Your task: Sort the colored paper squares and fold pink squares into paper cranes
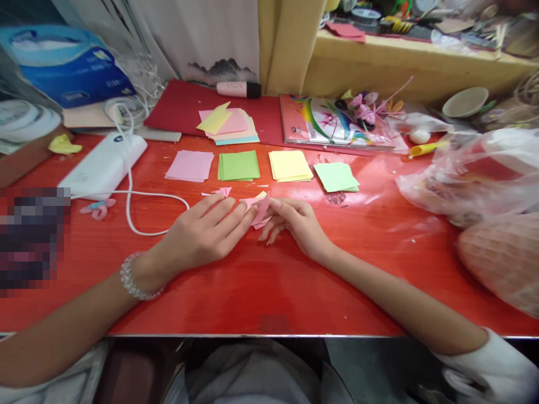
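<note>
At the middle of the red table, my right hand (301, 227) pinches a folded piece of pink paper (263, 210) between thumb and forefinger, its other fingers curled loosely below. My left hand (210, 227) reaches in from the other side, palm down, with its fingers together and the forefinger and thumb side against the same paper. Part of the folds is hidden behind the fingertips. A bit of yellow paper (261, 194) shows just behind it. Beyond my left fingertips lies another small folded pink paper (223, 191).
Behind my hands lie stacks of square paper: pink (190, 166), green (238, 165), yellow (290, 165) and light green (336, 177). A white power bank (103, 165) with a cable is on the left. Plastic bags (467, 174) crowd the right. A pink marker (238, 90) rests on a red folder.
</note>
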`<state>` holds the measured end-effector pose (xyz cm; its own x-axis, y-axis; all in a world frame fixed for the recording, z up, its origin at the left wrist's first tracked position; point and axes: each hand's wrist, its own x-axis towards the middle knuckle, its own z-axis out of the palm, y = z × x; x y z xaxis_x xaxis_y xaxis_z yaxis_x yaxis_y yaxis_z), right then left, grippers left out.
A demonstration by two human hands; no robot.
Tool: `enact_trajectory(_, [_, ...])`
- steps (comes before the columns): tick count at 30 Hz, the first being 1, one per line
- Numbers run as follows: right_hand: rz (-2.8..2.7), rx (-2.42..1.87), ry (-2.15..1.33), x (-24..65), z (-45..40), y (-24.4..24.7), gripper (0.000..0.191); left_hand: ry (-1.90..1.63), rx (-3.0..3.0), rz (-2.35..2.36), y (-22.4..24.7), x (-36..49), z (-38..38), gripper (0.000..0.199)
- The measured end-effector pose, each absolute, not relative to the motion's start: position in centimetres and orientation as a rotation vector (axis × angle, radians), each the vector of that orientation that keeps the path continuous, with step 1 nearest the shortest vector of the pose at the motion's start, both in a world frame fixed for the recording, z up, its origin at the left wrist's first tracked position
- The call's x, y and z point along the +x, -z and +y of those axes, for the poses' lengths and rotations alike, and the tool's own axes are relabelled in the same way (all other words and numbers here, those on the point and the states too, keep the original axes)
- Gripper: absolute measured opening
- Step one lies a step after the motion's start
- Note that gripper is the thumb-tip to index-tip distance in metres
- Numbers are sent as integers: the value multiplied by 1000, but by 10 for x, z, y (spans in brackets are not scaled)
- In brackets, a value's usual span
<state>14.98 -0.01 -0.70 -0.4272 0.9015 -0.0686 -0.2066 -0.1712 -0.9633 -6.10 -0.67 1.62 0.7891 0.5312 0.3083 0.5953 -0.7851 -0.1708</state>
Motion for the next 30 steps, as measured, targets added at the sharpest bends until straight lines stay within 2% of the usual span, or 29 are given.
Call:
enact_trajectory(5, [-1293, -890, -1670, 149, -4, 4, 34, 325, -2747, -975, -14, -60, -8, 39])
enact_trajectory(15, [-1381, -860, -1589, 147, -1, 10, 23, 599, -2515, -895, -9, -49, -7, 32])
enact_trajectory(21, [-1464, -991, -1464, 148, -6, 8, 32, 609, -2553, -913, -4, -46, -9, 43])
enact_trajectory(25, [-1542, -1029, -1420, 148, -7, 6, 34, 628, -2685, -902, 1, -45, -8, 36])
enact_trajectory(30, [-1582, -995, -1439, 148, -6, 5, 38, 847, -2926, -1095, -1, -42, -12, 29])
